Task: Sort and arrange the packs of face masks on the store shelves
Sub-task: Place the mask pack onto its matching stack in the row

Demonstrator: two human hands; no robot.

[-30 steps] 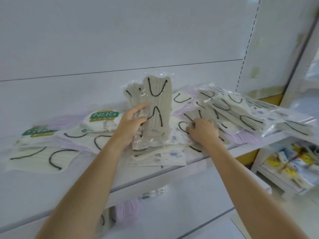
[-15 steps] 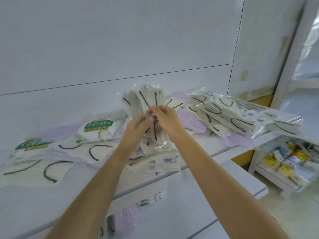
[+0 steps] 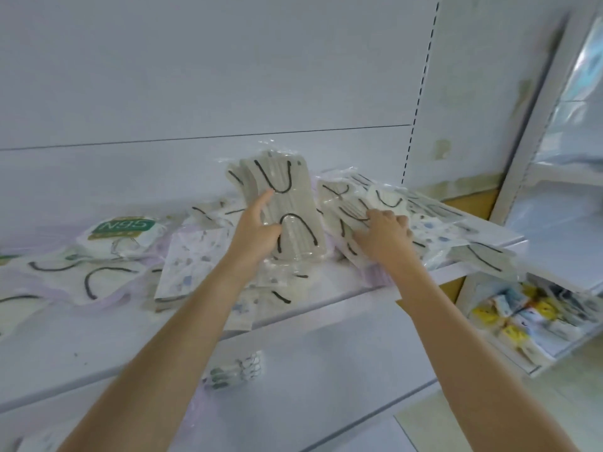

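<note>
Left hand [image 3: 257, 230] grips an upright bundle of grey mask packs [image 3: 287, 203], thumb in front, standing on the shelf [image 3: 65, 347] at twelve o'clock. Right hand [image 3: 385, 238] lies bent-fingered on the loose heap [image 3: 434, 223] at two o'clock; whether it has a pack pinched, I cannot tell. That film looks slick, so I'd guess the fanned bundle could splay out of a one-handed hold, and tugging at the heap may push overhanging packs off the shelf lip. One label reads: "N95", white on green, on the white pack [image 3: 125, 225] at ten o'clock.
</note>
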